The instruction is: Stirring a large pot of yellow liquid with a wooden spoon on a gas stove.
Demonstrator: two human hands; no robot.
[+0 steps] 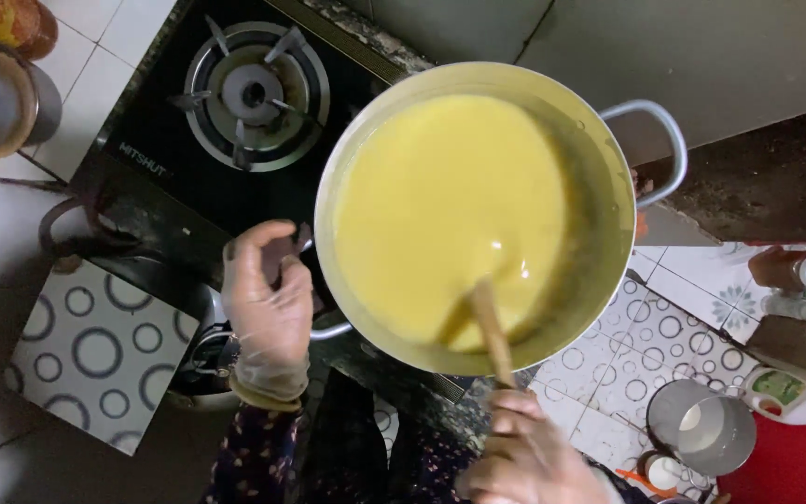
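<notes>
— Gripping the wooden spoon point(493, 329) is the right hand point(526, 455), at the bottom edge of the view: its fingers are curled tight round the top of the handle, and the spoon slants up and away from it into the pot point(608, 280).

— And the other hand?

— The left hand point(268, 303), in a thin clear glove, is closed on the pot's near handle point(328, 329). The fingers wrap over it, with the thumb on the far side. A dark flowered sleeve point(256, 457) runs back from its wrist.

— What lies just past the right hand?

— The pot itself, wide and pale metal, with smooth yellow batter point(440, 196) filling most of it. The spoon's end is sunk in the batter at the side nearest that hand. The pot's second handle point(660, 149), a metal loop, sticks out on the far side from the left hand.

— Beyond the left hand?

— A black gas stove point(179, 196) on the tiled counter point(95, 345), with a bare burner point(254, 93) further off. The pot seems to sit on the stove beside that burner.

— And out to the right hand's side?

— On the patterned floor point(646, 336), a small metal cup point(701, 427) stands near a red surface point(785, 467).
</notes>
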